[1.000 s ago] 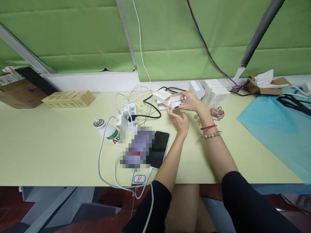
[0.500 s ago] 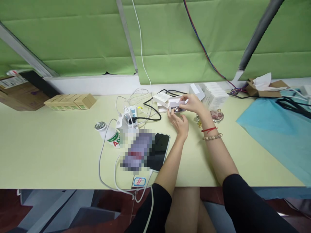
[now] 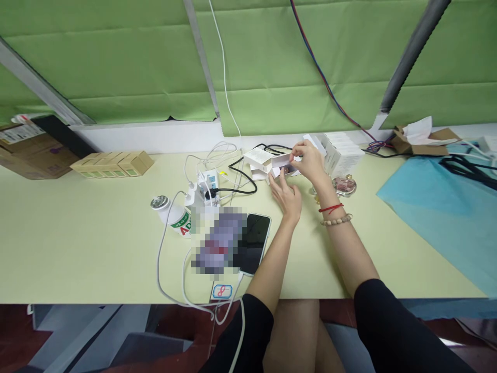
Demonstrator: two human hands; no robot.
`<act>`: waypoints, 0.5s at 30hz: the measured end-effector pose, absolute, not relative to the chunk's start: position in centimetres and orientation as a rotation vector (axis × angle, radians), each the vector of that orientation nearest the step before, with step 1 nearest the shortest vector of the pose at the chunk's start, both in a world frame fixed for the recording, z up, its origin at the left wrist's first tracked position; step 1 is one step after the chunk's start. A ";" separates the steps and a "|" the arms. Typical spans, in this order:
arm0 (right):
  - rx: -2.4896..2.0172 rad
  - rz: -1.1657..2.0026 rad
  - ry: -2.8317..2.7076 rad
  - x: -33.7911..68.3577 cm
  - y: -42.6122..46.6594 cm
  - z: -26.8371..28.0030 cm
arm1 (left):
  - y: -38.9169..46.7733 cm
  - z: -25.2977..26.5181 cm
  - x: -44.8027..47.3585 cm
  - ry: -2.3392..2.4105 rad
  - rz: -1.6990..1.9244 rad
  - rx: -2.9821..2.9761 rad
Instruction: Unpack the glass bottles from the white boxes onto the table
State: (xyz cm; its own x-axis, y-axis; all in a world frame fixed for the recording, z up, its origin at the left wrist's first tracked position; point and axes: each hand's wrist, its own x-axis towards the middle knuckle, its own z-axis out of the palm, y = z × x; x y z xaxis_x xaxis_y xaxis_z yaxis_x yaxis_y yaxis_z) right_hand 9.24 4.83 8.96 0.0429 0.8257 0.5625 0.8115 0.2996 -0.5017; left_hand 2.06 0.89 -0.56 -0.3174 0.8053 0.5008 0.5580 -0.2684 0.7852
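Observation:
A small white box (image 3: 277,161) with its lid side open lies at the back middle of the table, and a small dark rounded thing shows inside it, too small to name. My left hand (image 3: 286,199) steadies the box from the front, with its fingertips on the front edge and one finger reaching in. The fingers of my right hand (image 3: 309,163) are pinched on the box's right end flap. Left of it, another white carton (image 3: 258,157) touches the box. Beneath my right wrist is a shiny ornate trinket (image 3: 345,185), partly hidden by the arm.
White boxes (image 3: 341,153) are stacked behind my right hand. Left of my hands are a power strip (image 3: 209,184) with cables, a white bottle (image 3: 174,217) and a black-screened phone (image 3: 254,241). Brown boxes (image 3: 112,165) stand far left; blue sheeting (image 3: 438,202) covers the right.
My right hand has shifted slightly right along the box's end. A finger of my left hand has straightened and reaches into the box.

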 end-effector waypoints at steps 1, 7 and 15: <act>-1.501 0.001 -1.733 9.2 4.9 8.9 | 0.9 -0.6 2.1 1.745 1.621 1.684; -1.702 0.100 -1.648 8.8 5.0 9.0 | 0.9 -0.7 2.1 1.728 1.596 1.721; -1.740 0.180 -1.671 7.7 3.9 10.3 | 0.6 -0.4 2.4 1.750 1.531 1.694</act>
State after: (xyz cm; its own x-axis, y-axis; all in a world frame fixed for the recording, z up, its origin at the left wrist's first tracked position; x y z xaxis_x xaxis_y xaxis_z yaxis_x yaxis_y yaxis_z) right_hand 7.68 3.89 10.33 0.1556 0.9186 0.3631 0.8204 0.0846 -0.5655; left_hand 2.37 0.63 -0.39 -0.2838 0.8433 0.4564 0.5646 -0.2378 0.7904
